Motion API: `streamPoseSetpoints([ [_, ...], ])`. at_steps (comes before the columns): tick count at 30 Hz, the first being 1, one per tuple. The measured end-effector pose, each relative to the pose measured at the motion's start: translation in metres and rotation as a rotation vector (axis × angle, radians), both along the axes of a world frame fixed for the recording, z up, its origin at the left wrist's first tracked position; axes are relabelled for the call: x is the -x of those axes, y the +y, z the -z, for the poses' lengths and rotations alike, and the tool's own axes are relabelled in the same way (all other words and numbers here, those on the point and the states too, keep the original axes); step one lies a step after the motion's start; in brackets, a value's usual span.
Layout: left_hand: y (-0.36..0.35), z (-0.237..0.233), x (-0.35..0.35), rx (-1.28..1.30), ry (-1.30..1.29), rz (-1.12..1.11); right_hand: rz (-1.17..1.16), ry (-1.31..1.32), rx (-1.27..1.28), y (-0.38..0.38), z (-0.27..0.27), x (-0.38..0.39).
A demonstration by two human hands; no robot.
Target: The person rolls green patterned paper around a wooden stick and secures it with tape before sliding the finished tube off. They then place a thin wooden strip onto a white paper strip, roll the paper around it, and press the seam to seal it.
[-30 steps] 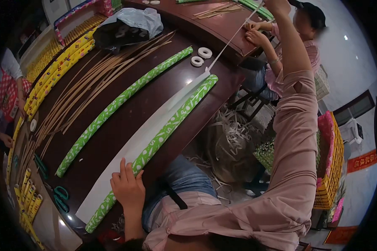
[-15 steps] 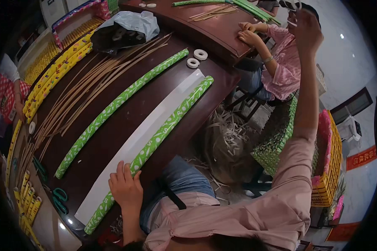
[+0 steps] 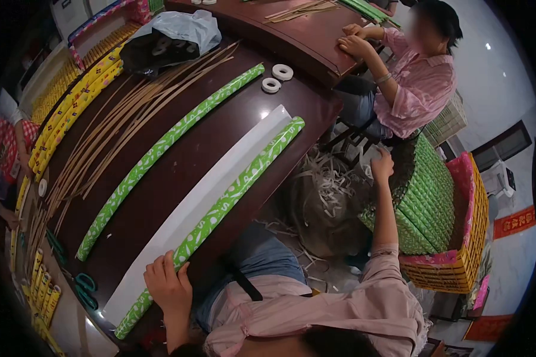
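Note:
My left hand [image 3: 168, 282] lies over the lower part of a green patterned paper roll [image 3: 220, 205], its fingers curled round it. A white paper strip [image 3: 184, 214] extends from under the roll along its left side. Out to the right, my right hand [image 3: 382, 165] is partly closed on a thin white paper strip [image 3: 366, 159], beside a clear bag of white paper scraps [image 3: 327, 190]. A second, finished-looking green tube [image 3: 167, 149] lies farther left on the dark table [image 3: 178, 166].
Brown flat strips [image 3: 125, 116], a plastic bag [image 3: 178, 38], white tape rolls [image 3: 282, 72] and green-handled scissors [image 3: 86, 290] lie on the table. Another person [image 3: 420, 98] sits at the back right. Green and yellow woven baskets [image 3: 423, 208] stand at the right; yellow tubes [image 3: 83, 107] lie left.
My right hand has come down from high at the upper right to the bag of scraps. My left hand stays on the roll, shifted slightly down and left in view.

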State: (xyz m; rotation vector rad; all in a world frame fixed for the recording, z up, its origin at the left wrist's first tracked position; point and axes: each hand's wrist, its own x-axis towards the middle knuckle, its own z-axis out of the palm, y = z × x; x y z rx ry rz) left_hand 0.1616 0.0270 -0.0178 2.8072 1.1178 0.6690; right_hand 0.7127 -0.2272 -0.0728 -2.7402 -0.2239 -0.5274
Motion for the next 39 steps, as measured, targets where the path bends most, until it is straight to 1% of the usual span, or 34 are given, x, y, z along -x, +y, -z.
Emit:
streamPoseSetpoints([
  [1,0.000,0.000,-0.001,-0.005,-0.001,-0.001,-0.111,-0.138,-0.077,0.016,-0.005,-0.005],
  [2,-0.001,-0.001,-0.001,-0.007,0.006,-0.004,-0.342,-0.079,-0.313,0.036,-0.009,-0.011],
  [3,-0.002,-0.001,-0.002,-0.009,0.014,-0.006,-0.571,-0.015,-0.549,0.070,-0.029,0.000],
  [5,-0.002,-0.002,-0.002,0.001,0.035,-0.016,-0.687,0.400,-0.681,0.132,-0.056,0.031],
  [7,-0.003,-0.002,-0.001,0.007,0.060,-0.020,-0.853,0.591,-0.666,0.178,-0.076,0.051],
  [10,-0.003,-0.003,-0.003,-0.017,0.028,-0.012,-0.860,0.775,-0.408,0.222,-0.074,0.036],
  [11,-0.002,-0.003,-0.003,-0.030,0.032,-0.010,-0.862,0.773,-0.422,0.228,-0.075,0.030],
  [13,-0.002,-0.001,-0.002,-0.029,0.028,-0.013,-0.856,0.950,-0.329,0.236,-0.082,0.024],
  [15,-0.003,-0.002,-0.002,-0.013,0.043,-0.021,-0.872,0.953,-0.345,0.237,-0.084,0.025],
  [17,-0.003,-0.003,-0.003,-0.026,0.038,-0.018,-0.850,0.905,-0.280,0.238,-0.086,0.027],
  [21,-0.003,-0.003,-0.002,-0.028,0.054,-0.020,-0.809,0.871,-0.299,0.240,-0.087,0.035],
  [23,-0.002,-0.003,-0.003,-0.029,0.039,-0.016,-0.828,0.861,-0.364,0.241,-0.087,0.038],
  [24,-0.003,-0.003,-0.003,-0.027,0.038,-0.019,-0.830,0.862,-0.360,0.241,-0.085,0.038],
  [26,-0.003,-0.002,-0.003,-0.029,0.030,-0.019,-0.859,0.781,-0.409,0.242,-0.079,0.039],
  [30,-0.002,-0.001,-0.002,-0.025,0.042,-0.025,-0.864,0.751,-0.456,0.241,-0.075,0.044],
  [32,-0.002,0.001,-0.001,-0.023,0.032,-0.022,-0.857,0.639,-0.446,0.243,-0.070,0.046],
  [33,-0.002,0.001,-0.002,-0.022,0.033,-0.022,-0.857,0.640,-0.445,0.244,-0.067,0.047],
  [35,-0.003,-0.001,-0.002,-0.012,0.037,-0.024,-0.859,0.503,-0.407,0.245,-0.064,0.049],
  [36,-0.003,-0.001,-0.002,-0.010,0.038,-0.026,-0.860,0.505,-0.405,0.246,-0.065,0.052],
  [38,-0.002,0.000,-0.002,-0.012,0.042,-0.026,-0.824,0.405,-0.330,0.246,-0.068,0.058],
  [39,-0.002,0.000,-0.002,-0.011,0.043,-0.027,-0.825,0.406,-0.329,0.247,-0.068,0.060],
])
